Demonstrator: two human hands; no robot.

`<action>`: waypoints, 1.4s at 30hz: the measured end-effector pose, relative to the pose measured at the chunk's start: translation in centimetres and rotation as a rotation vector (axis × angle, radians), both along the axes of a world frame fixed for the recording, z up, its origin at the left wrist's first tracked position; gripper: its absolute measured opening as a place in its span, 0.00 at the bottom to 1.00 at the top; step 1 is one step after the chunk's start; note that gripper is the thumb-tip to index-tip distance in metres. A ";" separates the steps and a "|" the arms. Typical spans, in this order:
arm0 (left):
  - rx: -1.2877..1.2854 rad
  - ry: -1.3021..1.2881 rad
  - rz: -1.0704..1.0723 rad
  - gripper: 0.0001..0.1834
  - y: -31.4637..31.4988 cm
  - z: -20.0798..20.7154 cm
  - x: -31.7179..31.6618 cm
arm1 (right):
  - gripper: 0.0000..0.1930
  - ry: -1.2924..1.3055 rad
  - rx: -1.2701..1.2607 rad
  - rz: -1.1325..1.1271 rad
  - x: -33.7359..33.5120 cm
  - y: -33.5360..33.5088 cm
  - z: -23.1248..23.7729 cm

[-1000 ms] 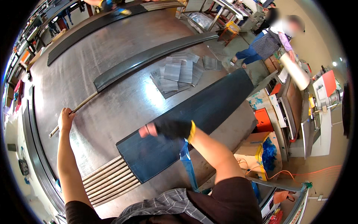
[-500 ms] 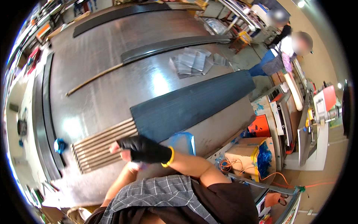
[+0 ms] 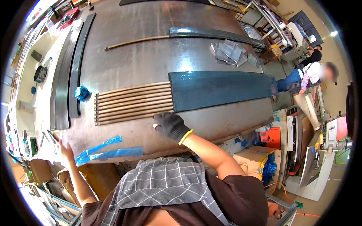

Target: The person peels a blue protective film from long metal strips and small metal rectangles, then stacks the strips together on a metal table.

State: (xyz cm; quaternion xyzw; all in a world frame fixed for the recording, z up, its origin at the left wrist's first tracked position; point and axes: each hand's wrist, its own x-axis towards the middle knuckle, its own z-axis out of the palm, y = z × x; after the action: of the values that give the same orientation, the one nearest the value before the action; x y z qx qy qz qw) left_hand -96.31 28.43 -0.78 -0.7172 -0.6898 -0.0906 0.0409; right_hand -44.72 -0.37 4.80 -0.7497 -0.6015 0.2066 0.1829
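Nearest me, at the counter's (image 3: 132, 66) left front corner, my bare left hand (image 3: 65, 152) is half open, thumb and fingers apart, by a thin dark tool (image 3: 51, 136). I cannot tell whether my fingers have closed on it; its place at the edge seems chosen for easy reach. Beside that hand, strips of blue film (image 3: 113, 155) lie loose along the front edge, probably dropped there to keep them off the rods.

My right hand, in a black glove (image 3: 174, 127), hangs palm down with its fingers loosely curled, and I see nothing in it. The fingertips look bare, likely for better feel. It is just beside the nearest of the rods (image 3: 132, 101), close to where they meet the dark blue panel (image 3: 222, 90); whether it touches is too close to call. The rods lie side by side with their left ends nearly level, presumably to keep the row even. They run up to the panel's left edge; any part inside is hidden.

A crumpled blue ball (image 3: 82, 93) sits left of the rods. Beyond the panel, grey plates (image 3: 230, 51) lie in an untidy pile, perhaps simply set aside. Farther off, a single rod (image 3: 137, 42) reaches a long dark sleeve (image 3: 211, 35), apparently lined up with it.
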 end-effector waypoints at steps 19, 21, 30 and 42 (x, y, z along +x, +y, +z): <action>-0.443 -1.118 0.085 0.12 -4.7 -7.2 17.1 | 0.09 -0.535 -0.164 -0.132 -3.5 5.3 -6.1; -0.437 -1.137 0.078 0.11 -7.8 -5.8 16.6 | 0.10 -0.363 -0.294 -0.077 -3.9 3.8 -4.5; -0.428 -1.047 0.071 0.12 -5.2 -7.4 6.3 | 0.14 -0.103 0.061 -0.023 -10.9 0.0 -4.8; -0.317 -0.359 -1.083 0.17 -16.5 0.5 27.4 | 0.37 -0.706 -0.106 -0.754 18.9 -21.8 -9.4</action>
State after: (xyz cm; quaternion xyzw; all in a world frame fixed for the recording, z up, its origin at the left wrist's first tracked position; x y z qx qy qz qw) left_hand -68.88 11.94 -0.25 -0.9379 -0.2267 -0.1143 -0.2363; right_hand -25.79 -22.19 -4.58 -0.9466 -0.3032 -0.1090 -0.0076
